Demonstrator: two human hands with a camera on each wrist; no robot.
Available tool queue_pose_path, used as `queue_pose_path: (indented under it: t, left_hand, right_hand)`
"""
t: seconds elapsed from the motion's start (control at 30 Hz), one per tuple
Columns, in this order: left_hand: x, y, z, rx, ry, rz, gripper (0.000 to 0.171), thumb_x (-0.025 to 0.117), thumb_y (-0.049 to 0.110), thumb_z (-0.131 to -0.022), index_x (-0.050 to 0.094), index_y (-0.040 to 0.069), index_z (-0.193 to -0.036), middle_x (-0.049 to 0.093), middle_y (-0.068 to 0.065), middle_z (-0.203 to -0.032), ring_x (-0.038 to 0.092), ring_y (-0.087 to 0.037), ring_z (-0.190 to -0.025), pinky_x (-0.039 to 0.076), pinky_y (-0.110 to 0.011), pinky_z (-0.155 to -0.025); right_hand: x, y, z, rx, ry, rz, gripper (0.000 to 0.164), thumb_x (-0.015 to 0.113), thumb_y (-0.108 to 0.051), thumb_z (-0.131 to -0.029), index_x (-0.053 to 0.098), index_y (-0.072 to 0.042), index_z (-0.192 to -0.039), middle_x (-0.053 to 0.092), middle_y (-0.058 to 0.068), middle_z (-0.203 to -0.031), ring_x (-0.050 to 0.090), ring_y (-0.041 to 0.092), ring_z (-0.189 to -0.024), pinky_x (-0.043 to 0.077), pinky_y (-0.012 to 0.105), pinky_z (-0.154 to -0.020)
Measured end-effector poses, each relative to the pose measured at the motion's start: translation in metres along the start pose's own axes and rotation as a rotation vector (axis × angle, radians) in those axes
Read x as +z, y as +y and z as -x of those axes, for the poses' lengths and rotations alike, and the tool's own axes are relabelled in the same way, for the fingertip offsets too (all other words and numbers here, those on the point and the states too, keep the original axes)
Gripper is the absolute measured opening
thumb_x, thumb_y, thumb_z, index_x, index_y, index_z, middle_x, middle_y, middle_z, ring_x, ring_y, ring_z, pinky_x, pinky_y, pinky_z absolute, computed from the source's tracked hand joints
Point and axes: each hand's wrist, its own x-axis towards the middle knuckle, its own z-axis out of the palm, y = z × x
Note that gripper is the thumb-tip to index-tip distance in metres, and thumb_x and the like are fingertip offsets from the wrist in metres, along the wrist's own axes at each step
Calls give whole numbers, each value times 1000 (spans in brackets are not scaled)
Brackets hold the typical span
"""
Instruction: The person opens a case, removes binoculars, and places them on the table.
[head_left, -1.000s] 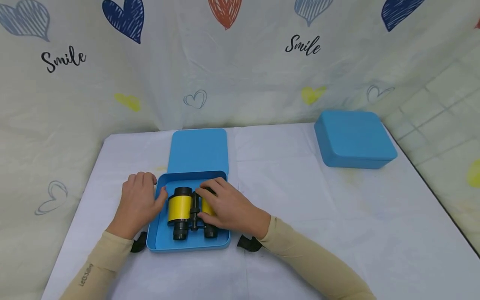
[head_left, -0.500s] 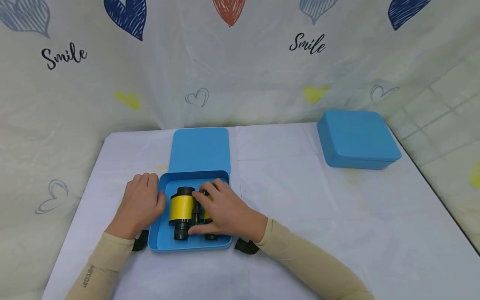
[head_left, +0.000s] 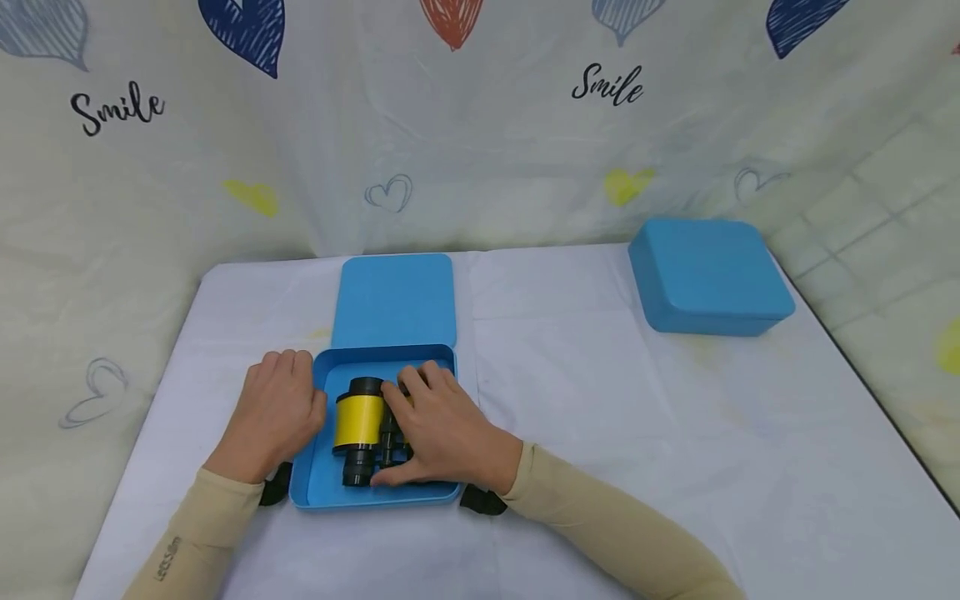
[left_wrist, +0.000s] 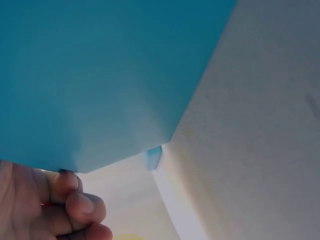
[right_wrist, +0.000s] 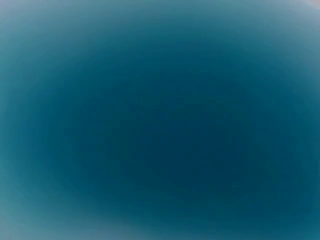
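Black-and-yellow binoculars point(head_left: 358, 420) lie inside an open blue box point(head_left: 308, 467), eyepieces toward the near side. My right hand point(head_left: 450, 429) grips them from above, thumb by the eyepieces and fingers over the far part; it hides most of the right barrel. At the box's left side, my left hand point(head_left: 273, 408) holds the rim, its thumb at the inner edge. In the left wrist view, the curled fingers point(left_wrist: 82, 205) show right at the edge of the box's blue wall point(left_wrist: 100, 90). Blurred blue fills the right wrist view.
The box's blue lid point(head_left: 394, 300) lies folded back behind it. A second, closed blue box point(head_left: 712, 275) stands at the back right. White cloth point(head_left: 585, 400) covers the table, and a heart-printed curtain point(head_left: 495, 150) hangs behind.
My right hand has spread farther left over the binoculars, its thumb reaching toward the left eyepiece and covering more of the right barrel. My left thumb has drawn in closer to the rim.
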Motion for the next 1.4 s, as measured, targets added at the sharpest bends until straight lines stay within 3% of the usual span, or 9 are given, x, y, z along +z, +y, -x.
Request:
queue_pose_path:
  t: [0.27, 0.63, 0.87, 1.07, 1.4]
  left_hand:
    - [1, 0, 2, -4, -1, -1, 13, 59, 7, -86, 49, -2, -86, 37, -7, -68, 38, -23, -66, 28, -32, -64]
    - [-6, -1, -5, -4, -4, -3, 14, 58, 7, -87, 49, -4, -88, 38, -8, -68, 39, -24, -65, 29, -32, -62]
    - [-3, 1, -1, -26, -21, 12, 13, 58, 7, -88, 50, -3, -87, 37, -7, -67, 38, -23, -65, 28, -32, -62]
    - [-1, 1, -1, -43, -50, 12, 14, 58, 9, -89, 50, -3, -90, 39, -8, -69, 41, -24, -68, 30, -33, -64]
    - [-2, 1, 0, -57, -83, 13, 18, 59, 11, -90, 51, -5, -93, 41, -9, -70, 42, -25, -69, 31, -36, -64]
  right_hand:
    - [2, -4, 0, 26, -49, 4, 100, 61, -90, -71, 59, -13, -134, 55, 4, -109, 45, 21, -96, 43, 32, -81]
    - [-3, 3, -6, -16, 29, 9, 113, 56, -101, -64, 61, -10, -131, 56, 8, -102, 44, 22, -88, 36, 33, -77]
    - [-2, 1, -4, -20, -18, 43, 103, 54, -97, -72, 63, -14, -132, 58, 4, -104, 48, 20, -93, 40, 32, -81]
    - [0, -1, -3, -11, -33, 25, 96, 57, -90, -73, 63, -16, -133, 57, 4, -104, 46, 21, -91, 40, 30, -74]
    - [0, -1, -3, -7, -82, 39, 102, 55, -97, -69, 59, -20, -137, 56, 4, -109, 46, 21, -96, 40, 31, -76]
